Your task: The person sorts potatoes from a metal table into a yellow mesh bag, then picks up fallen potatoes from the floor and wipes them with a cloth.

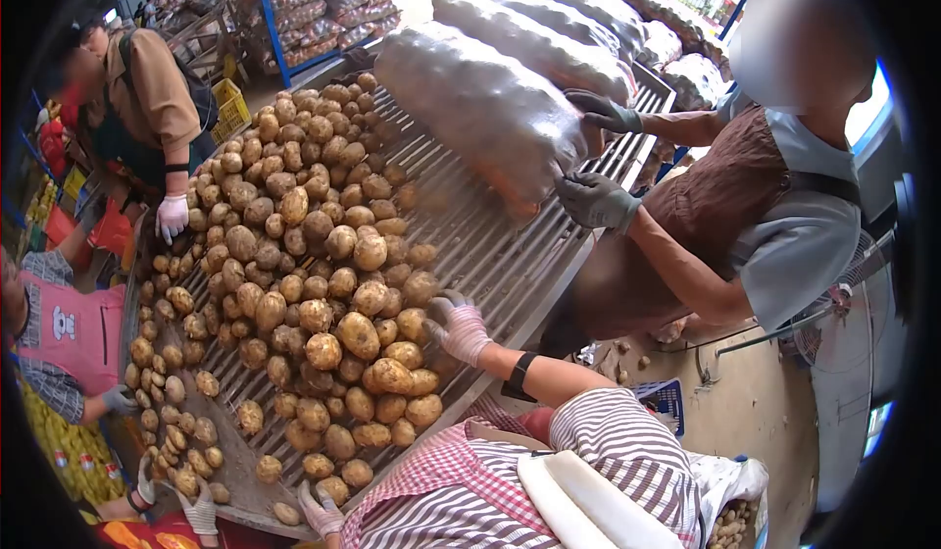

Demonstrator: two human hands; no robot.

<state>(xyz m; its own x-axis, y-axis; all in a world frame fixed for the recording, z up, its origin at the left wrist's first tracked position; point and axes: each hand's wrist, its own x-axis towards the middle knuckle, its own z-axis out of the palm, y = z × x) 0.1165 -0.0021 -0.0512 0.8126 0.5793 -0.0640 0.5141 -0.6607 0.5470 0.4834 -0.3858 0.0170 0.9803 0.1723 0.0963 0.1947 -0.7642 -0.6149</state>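
Potatoes [294, 225] lie heaped on a slatted metal sorting table [500, 265]. My right hand [463, 331], in a pale striped glove with grey fingertips, reaches over the near side of the table. Its fingers are spread against the right edge of the heap. Lower down, my left hand [319, 512], in a similar glove, rests at the table's near rim, beside a few loose potatoes. Its fingers are apart and hold nothing.
Across the table, a person in a brown apron [711, 196] grips a full sack [480, 98] with gloved hands. Other workers' gloved hands [172, 218] are along the left and bottom-left edges. A blue crate [659, 402] and a fan [833, 304] are at right.
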